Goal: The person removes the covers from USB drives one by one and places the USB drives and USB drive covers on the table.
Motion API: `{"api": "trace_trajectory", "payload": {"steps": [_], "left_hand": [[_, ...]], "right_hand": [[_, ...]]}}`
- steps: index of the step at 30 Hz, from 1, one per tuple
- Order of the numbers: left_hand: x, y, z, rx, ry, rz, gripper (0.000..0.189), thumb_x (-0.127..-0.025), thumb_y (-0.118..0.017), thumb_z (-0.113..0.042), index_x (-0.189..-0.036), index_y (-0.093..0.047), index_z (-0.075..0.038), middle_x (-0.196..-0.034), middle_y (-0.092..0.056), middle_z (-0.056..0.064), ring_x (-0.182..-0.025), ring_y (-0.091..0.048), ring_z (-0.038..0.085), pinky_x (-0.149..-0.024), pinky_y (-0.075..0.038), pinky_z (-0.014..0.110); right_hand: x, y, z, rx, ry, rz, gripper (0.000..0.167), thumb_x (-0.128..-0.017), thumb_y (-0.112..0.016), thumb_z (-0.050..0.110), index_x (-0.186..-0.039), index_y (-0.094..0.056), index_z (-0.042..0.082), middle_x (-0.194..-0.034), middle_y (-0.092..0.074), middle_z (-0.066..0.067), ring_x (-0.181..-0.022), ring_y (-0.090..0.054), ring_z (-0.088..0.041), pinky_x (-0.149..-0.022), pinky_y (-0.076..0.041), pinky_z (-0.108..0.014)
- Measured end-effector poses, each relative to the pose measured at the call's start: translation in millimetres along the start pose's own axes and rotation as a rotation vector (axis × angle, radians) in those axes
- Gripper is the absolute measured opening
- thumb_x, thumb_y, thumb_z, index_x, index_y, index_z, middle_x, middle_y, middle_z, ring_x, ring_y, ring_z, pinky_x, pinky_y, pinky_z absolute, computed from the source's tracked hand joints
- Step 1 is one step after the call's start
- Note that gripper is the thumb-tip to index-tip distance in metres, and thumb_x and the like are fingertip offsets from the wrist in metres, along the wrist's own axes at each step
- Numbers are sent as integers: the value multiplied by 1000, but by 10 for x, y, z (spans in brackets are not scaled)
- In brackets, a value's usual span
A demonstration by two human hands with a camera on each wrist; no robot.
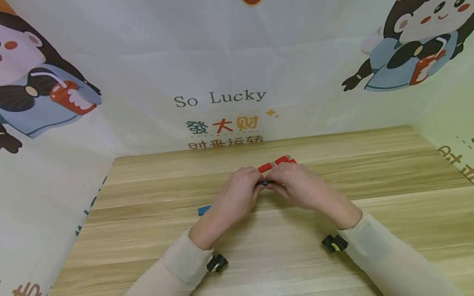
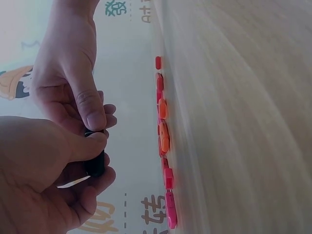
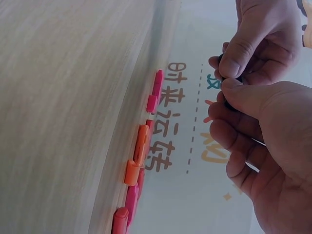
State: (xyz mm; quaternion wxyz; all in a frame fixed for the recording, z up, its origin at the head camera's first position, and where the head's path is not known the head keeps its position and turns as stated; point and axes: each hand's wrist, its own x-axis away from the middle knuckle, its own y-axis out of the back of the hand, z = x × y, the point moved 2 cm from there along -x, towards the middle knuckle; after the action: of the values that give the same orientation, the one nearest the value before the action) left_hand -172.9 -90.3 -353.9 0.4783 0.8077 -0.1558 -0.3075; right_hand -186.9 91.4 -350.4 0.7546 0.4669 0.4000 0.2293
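Note:
Both hands meet over the middle of the table, thumbs almost touching. Between them is a small black stick, apparently a USB stick (image 2: 96, 165), held above the tabletop. My left hand (image 1: 238, 191) pinches one end of it between thumb and fingers. At the other end, my right hand (image 1: 301, 185) pinches it the same way. The fingers hide much of the black piece, so I cannot tell whether it is in one part or two. Just beyond the hands lie several red USB sticks (image 1: 265, 167) with metal plugs showing.
A blue stick (image 1: 204, 210) lies beside the left forearm, partly hidden by it. Pink (image 2: 171, 209) and orange (image 3: 142, 145) sticks lie along the row past the hands. The wooden table (image 1: 148, 230) is bounded by printed cloth walls (image 1: 229, 61) at the back and sides.

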Motion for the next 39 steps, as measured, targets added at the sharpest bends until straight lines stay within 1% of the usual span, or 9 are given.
{"api": "trace_trajectory", "payload": {"steps": [12,21,31,39], "left_hand": [[-7,24,6,-11,-24,-10,3,-99,-74,-3,-101,-77,-2,-97,-71,6,-93,-68,23,-85,-57,39],[0,31,13,3,-35,-20,3,-98,-75,-2,-101,-77,-2,-96,-71,6,-93,-68,23,-86,-57,39],[4,36,6,-10,-38,-8,4,-99,-74,-3,-102,-77,-3,-96,-72,6,-93,-67,24,-86,-56,41],[6,41,7,-8,-50,-13,6,-98,-75,-2,-102,-78,-3,-96,-72,5,-92,-67,24,-87,-56,41]], "right_hand": [[-9,9,-25,-12,8,-2,6,-96,-79,6,-101,-78,6,-97,-74,-3,-92,-70,-19,-85,-59,-39],[-15,22,-13,-22,5,3,7,-95,-81,7,-102,-78,7,-99,-75,-1,-93,-70,-18,-87,-58,-38],[-2,13,-21,-30,4,10,8,-95,-81,7,-103,-79,8,-99,-74,-1,-92,-70,-17,-85,-59,-37],[4,22,-15,-33,-2,25,11,-95,-80,8,-106,-79,8,-102,-76,-2,-95,-71,-18,-87,-59,-39]]}}
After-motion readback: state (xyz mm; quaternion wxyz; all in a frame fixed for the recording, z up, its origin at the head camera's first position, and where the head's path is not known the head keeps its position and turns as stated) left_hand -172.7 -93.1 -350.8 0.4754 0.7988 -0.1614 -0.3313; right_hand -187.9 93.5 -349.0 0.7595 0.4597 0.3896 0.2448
